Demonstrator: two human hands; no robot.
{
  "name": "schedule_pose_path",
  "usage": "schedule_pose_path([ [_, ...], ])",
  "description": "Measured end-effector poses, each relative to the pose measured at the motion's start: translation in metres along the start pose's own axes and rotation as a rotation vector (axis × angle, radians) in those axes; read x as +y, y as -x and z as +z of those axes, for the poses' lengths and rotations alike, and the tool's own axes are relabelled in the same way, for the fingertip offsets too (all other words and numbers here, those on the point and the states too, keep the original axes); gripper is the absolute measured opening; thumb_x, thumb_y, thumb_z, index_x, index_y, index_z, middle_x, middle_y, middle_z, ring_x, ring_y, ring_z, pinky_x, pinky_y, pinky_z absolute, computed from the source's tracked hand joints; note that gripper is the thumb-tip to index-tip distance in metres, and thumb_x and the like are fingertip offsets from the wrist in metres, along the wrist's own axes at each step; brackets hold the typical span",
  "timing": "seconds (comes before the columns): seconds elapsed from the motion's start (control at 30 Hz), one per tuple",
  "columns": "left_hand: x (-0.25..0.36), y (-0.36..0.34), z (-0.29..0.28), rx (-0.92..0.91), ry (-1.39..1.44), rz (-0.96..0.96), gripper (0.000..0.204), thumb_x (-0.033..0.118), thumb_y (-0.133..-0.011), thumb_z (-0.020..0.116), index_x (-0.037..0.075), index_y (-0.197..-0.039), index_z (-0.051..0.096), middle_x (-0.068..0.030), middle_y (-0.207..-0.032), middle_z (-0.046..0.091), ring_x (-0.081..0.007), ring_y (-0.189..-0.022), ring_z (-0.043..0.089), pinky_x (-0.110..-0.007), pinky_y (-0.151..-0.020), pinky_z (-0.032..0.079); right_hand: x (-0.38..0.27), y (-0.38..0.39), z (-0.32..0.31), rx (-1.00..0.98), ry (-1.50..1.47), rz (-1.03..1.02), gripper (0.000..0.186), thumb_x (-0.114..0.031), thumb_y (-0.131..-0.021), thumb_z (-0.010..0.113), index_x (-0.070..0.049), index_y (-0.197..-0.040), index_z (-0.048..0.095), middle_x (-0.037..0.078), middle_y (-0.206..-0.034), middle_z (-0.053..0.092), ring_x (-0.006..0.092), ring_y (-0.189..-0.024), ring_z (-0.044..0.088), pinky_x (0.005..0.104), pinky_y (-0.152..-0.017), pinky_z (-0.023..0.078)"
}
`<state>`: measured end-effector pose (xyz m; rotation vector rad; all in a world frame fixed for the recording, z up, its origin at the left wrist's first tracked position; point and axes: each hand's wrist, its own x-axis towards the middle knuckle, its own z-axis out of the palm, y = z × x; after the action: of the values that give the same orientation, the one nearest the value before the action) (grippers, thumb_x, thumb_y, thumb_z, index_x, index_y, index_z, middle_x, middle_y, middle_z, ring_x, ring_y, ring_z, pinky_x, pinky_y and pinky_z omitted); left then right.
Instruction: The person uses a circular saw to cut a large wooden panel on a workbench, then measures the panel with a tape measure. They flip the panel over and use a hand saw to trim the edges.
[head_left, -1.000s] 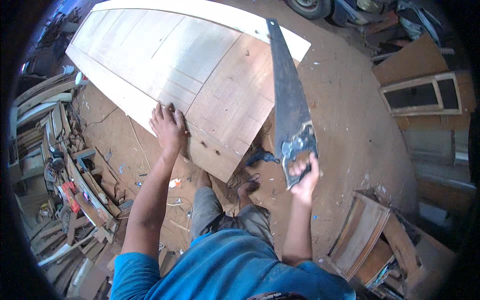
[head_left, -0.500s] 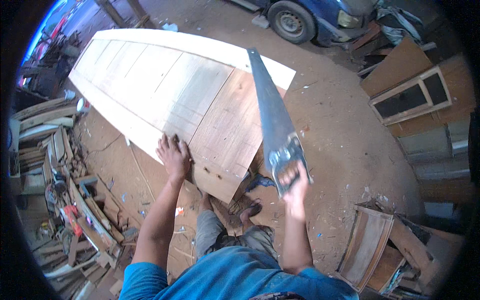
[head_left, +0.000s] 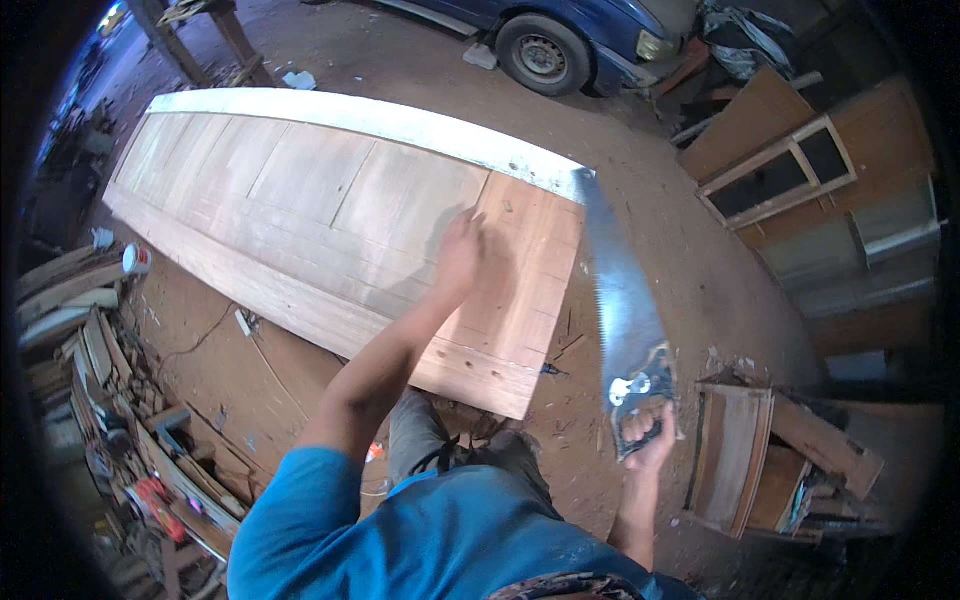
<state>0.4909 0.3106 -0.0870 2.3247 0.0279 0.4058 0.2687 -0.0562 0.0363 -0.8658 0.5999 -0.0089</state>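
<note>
A long wooden panel (head_left: 310, 185), built of boards inside a frame like a door, lies in front of me. Over its near right part is my left hand (head_left: 462, 255), holding nothing, with the fingers loosely extended; whether it touches the wood is hard to tell. My right hand (head_left: 652, 445) is wrapped round the dark handle of a handsaw (head_left: 622, 285), beside the panel's right end. The blade points away from me, toothed edge to the left, and its tip overlaps the panel's far right corner. Several small dark marks show near the panel's near corner.
Scrap wood (head_left: 110, 390) is heaped along the left, near a white tub (head_left: 137, 260). A blue vehicle (head_left: 545, 55) is parked beyond the panel. Framed panels (head_left: 785, 175) lean at the right, and a wooden drawer-like piece (head_left: 732, 455) lies at the lower right.
My left hand has moved from the panel's near edge, rightward and farther in over the boards. The saw has swung right and lower in view, its tip now by the far right corner.
</note>
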Motion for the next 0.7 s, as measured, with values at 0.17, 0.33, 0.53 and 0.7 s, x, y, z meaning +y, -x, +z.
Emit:
schedule_pose_path([
  [0.17,0.043,-0.026,0.012,-0.363,-0.16,0.424,0.044,0.032,-0.099,0.048,0.008,-0.134,0.058,-0.0201,-0.137,0.055,-0.0366,-0.137,0.043,-0.052,-0.121,0.02,0.021,0.063,0.09,0.266,0.129,-0.323,0.037,-0.046,-0.101,0.054,-0.018,-0.079,0.047,-0.003,-0.06,0.038,0.0108,-0.05,0.039,0.0257,-0.046,0.032],
  [0.33,0.018,0.04,-0.005,-0.41,0.378,0.428,0.039,0.029,-0.096,0.054,0.007,-0.127,0.062,-0.0181,-0.134,0.056,-0.038,-0.13,0.047,-0.053,-0.115,0.028,0.089,0.048,0.11,0.024,-0.22,-0.28,0.034,-0.045,-0.102,0.054,-0.018,-0.081,0.047,-0.005,-0.062,0.039,0.009,-0.05,0.039,0.0249,-0.046,0.032],
  [0.53,-0.123,0.072,-0.132,-0.084,-0.145,0.251,0.039,0.02,-0.093,0.059,0.002,-0.127,0.057,-0.0257,-0.133,0.053,-0.0426,-0.129,0.045,-0.056,-0.107,0.034,0.183,-0.036,0.148,0.024,-0.476,-0.099,0.035,-0.043,-0.099,0.06,-0.018,-0.079,0.044,-0.005,-0.06,0.039,0.0109,-0.047,0.033,0.0281,-0.045,0.028],
  [0.7,-0.148,0.088,-0.176,-0.171,-0.358,0.104,0.041,0.026,-0.095,0.058,0.002,-0.128,0.055,-0.0223,-0.141,0.046,-0.0413,-0.136,0.037,-0.06,-0.114,0.021,0.208,-0.023,0.169,0.269,-0.379,0.014,0.031,-0.036,-0.098,0.062,-0.019,-0.079,0.045,-0.003,-0.06,0.039,0.0128,-0.047,0.036,0.0307,-0.046,0.035],
])
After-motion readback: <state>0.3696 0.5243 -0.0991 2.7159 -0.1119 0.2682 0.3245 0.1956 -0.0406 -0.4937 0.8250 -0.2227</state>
